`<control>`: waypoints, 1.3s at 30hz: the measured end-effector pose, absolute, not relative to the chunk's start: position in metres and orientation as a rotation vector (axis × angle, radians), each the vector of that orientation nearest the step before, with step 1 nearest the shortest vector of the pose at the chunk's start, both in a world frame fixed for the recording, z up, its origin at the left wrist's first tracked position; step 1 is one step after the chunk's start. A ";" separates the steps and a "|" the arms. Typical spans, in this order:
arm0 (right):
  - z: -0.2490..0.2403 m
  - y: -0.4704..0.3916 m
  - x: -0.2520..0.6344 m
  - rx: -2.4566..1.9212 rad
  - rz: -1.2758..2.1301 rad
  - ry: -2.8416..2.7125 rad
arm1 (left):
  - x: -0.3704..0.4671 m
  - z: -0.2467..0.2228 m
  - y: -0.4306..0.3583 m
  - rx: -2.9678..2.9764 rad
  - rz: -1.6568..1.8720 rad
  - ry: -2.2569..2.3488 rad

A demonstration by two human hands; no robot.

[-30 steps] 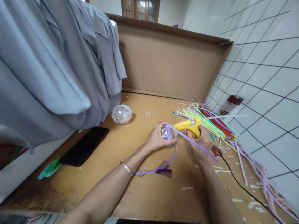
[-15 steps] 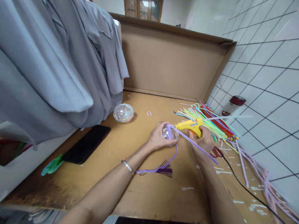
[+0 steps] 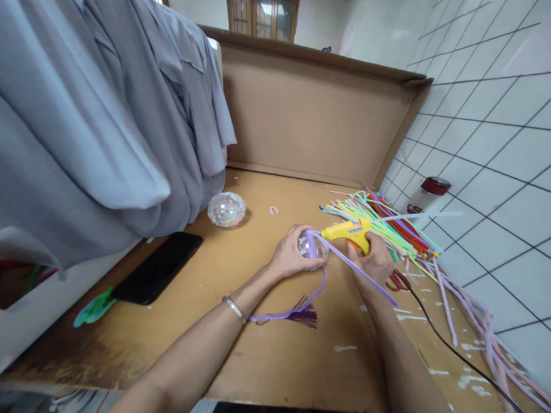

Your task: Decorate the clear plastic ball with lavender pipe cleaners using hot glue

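My left hand (image 3: 291,253) is wrapped round a clear faceted ball (image 3: 318,250) with coloured specks. A purple pipe cleaner (image 3: 354,265) lies against the ball, one end running out to the right over my right wrist, another strand curling down to the left. My right hand (image 3: 373,260) grips a yellow glue gun (image 3: 349,232), its nozzle at the ball's upper right edge and a translucent glue stick jutting from its back. Below the ball lies a dark purple tassel (image 3: 303,315). A second clear bowl-like piece (image 3: 227,209) sits on the table to the left.
Bundled coloured pipe cleaners (image 3: 388,220) lie by the tiled wall, with a red-lidded jar (image 3: 430,195) behind. Red-handled scissors (image 3: 397,280) and a black cord (image 3: 454,348) are at right. A black phone (image 3: 158,267) lies left, near grey cloth (image 3: 134,127). Cardboard (image 3: 305,114) stands at the back.
Hardly anything differs. The camera view has shifted slightly, while both hands, the ball and the glue gun keep nearly the same positions.
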State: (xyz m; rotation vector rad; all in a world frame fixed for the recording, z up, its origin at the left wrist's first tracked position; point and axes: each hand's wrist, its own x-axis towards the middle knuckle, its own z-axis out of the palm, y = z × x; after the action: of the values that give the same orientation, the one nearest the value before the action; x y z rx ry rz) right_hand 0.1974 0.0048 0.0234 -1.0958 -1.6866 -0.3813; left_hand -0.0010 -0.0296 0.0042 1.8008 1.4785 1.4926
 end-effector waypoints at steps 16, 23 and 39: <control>0.023 0.006 0.198 -1.111 -0.358 -1.698 | -0.002 0.002 -0.029 1.796 1.480 1.446; 0.024 0.006 0.198 -1.165 -0.322 -1.666 | -0.003 0.003 -0.029 1.806 1.496 1.438; 0.023 0.007 0.196 -1.183 -0.322 -1.653 | -0.002 0.004 -0.030 1.795 1.493 1.440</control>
State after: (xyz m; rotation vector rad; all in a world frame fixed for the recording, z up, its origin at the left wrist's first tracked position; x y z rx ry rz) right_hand 0.1965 0.0065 0.0227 -1.1834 -1.6529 -0.3224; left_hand -0.0019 -0.0301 0.0040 1.7952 1.4403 1.4931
